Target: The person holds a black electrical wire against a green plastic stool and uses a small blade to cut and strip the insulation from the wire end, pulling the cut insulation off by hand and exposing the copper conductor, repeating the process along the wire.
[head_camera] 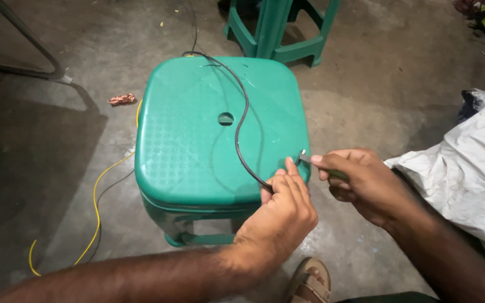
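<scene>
Single head cam, looking steeply down and forward from my own eye level, close over the green stool (220, 129) with the concrete floor (366, 112) around it, my forearms entering from the bottom edge.

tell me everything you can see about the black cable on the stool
The black cable is thin, round and looks rubber-sheathed. It comes up from the floor behind the green plastic stool, climbs over the far edge and snakes in an S-curve across the seat, passing right of the centre hole. Its near end is pinched in the left hand. The right hand holds a small metal tool at that end.
</scene>
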The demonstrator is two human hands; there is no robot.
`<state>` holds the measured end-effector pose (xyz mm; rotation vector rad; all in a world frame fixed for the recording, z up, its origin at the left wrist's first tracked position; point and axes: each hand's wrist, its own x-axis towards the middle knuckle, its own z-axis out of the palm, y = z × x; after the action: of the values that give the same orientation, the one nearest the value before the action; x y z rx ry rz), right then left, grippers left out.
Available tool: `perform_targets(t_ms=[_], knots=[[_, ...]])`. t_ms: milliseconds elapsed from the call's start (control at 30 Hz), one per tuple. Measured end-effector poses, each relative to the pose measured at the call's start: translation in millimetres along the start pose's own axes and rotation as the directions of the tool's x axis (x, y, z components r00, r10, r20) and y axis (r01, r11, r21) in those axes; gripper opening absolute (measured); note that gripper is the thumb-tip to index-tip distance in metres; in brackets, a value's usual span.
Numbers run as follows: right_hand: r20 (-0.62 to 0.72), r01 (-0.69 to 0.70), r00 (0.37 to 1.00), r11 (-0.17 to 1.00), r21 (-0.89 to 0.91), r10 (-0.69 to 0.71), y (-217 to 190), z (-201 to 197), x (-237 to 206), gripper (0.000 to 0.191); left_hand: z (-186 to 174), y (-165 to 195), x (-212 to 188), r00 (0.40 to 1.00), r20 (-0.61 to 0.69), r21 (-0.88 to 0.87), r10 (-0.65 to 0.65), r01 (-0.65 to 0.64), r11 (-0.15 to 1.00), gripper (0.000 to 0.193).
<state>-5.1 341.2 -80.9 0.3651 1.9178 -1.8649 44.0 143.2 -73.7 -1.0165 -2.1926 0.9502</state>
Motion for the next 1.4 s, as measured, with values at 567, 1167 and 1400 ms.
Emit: perform_targets(t_ms=[567, 1167, 1400], knots=[[-0.04, -0.04, 0.998, 0.996, 0.076, 0.043, 1, 15, 15, 0.026, 14, 8, -1, 0.999, -0.046, 0.095, -0.011, 0.015, 0.995, 0.031], [-0.086, 0.114, 0.99, 0.993, 0.02, -0.112, 3, 19, 6, 0.032, 3, 6, -1, 0.999, -0.022, 0.1, 0.047, -0.044, 0.994, 0.033], [-0.095, 0.125, 0.988, 0.992, 0.022, -0.122, 4, 21, 4, 0.028, 2, 8, -4, 0.998, -0.054, 0.158, -0.025, 0.033, 0.987, 0.029]])
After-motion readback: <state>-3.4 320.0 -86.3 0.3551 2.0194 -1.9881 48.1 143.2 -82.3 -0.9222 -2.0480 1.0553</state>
